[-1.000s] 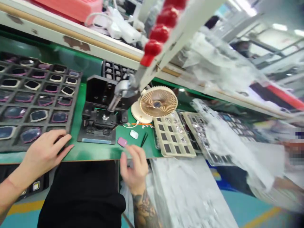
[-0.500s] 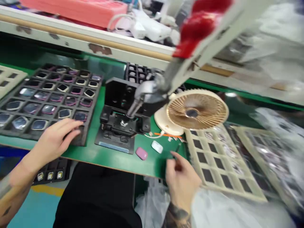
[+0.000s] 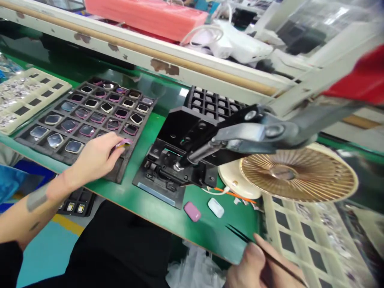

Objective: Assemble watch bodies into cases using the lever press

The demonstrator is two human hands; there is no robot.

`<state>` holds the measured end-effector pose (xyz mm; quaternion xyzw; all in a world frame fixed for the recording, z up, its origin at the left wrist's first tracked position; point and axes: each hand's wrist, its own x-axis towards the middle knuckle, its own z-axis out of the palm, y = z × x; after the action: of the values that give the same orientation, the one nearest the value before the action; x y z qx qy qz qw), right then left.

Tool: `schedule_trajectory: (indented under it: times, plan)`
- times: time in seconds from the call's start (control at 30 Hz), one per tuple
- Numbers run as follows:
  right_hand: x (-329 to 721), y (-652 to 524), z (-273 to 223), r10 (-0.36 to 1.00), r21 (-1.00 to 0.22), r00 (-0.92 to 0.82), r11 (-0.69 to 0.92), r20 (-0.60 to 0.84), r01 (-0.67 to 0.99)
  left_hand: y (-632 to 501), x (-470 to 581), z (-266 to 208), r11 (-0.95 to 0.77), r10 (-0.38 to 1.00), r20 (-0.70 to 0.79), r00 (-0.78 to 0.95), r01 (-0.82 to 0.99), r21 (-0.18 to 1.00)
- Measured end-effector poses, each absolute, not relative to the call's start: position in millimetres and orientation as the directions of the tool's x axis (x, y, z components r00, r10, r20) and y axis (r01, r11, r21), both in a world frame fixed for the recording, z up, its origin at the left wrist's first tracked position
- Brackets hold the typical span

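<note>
Between the thumb and fingers of my left hand (image 3: 97, 156) is a pink-rimmed watch-like case (image 3: 122, 143), lifted just above the black compartment tray (image 3: 120, 166). That tray holds several framed cases with dark glass faces. My right hand (image 3: 258, 264) grips black tweezers (image 3: 240, 234), their two tips apart and pointing left over the green table. Left of the tips lie a pink rounded piece (image 3: 192, 211) and a white rounded piece (image 3: 216, 208). Between my hands stands a black lever press (image 3: 180, 160).
A cream fan (image 3: 297, 176) stands right of the press, beside a cream compartment tray (image 3: 289, 228). Another cream tray (image 3: 36, 96) lies far left. Behind the press is a black tray of small parts (image 3: 210, 102). A shelf with pink foam (image 3: 147, 18) runs along the back.
My left hand has closed on a pink-rimmed case and raised it from the tray. My right hand has come lower, and its tweezers now show plainly. The view has shifted and turned.
</note>
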<state>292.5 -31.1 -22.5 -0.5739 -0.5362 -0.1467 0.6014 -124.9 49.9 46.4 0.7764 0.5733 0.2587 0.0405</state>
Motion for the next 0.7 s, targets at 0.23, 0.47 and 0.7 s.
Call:
schedule_trajectory:
  times: [0.23, 0.47, 0.7]
  plan:
    - [279, -51, -27, 0.588, -0.753, 0.574, 0.093, 0.570, 0.652, -25, -37, 5, -0.275, 0.935, 0.216, 0.280, 0.192, 0.942]
    - [207, -45, -17, 0.748, -0.809, 0.311, 0.517, 0.586, 0.280, -11, 0, -17, 0.059, 0.931, -0.052, 0.361, -0.006, 0.998]
    - [184, -42, -30, 0.738, -0.754, 0.175, 0.606, 0.652, 0.254, -15, 0, -11, 0.022, 0.949, -0.012, 0.314, -0.026, 0.999]
